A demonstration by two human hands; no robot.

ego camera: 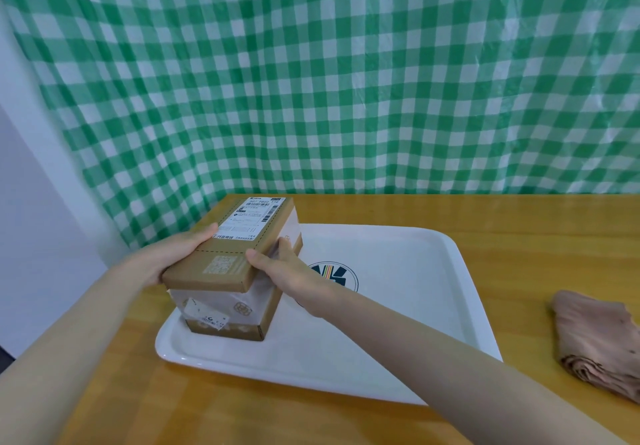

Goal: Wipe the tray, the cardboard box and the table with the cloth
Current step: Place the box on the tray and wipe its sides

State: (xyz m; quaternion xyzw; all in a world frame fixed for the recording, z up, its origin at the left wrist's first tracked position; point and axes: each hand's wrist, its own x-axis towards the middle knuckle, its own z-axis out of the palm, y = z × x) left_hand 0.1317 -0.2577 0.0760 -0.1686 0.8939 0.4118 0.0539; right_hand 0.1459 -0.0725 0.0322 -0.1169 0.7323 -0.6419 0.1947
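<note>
I see the smooth white rectangular plastic tray (398, 306) on the wooden table (519, 223). In the tray's left end stands a brown cardboard box (225, 257) with white tape and a shipping label. My left hand (173, 254) and right hand (280, 268) clamp its sides, fingers wrapped on it. Right of the tray, apart, lies a crumpled brownish cloth (595, 337). Behind hangs green checked sheeting (346, 81).

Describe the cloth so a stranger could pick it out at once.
Start at the wooden table and find the white tray in its middle. Right of the tray, apart from it, lies the cloth: a crumpled, brownish-pink bundle, the only soft thing on the table.
</note>
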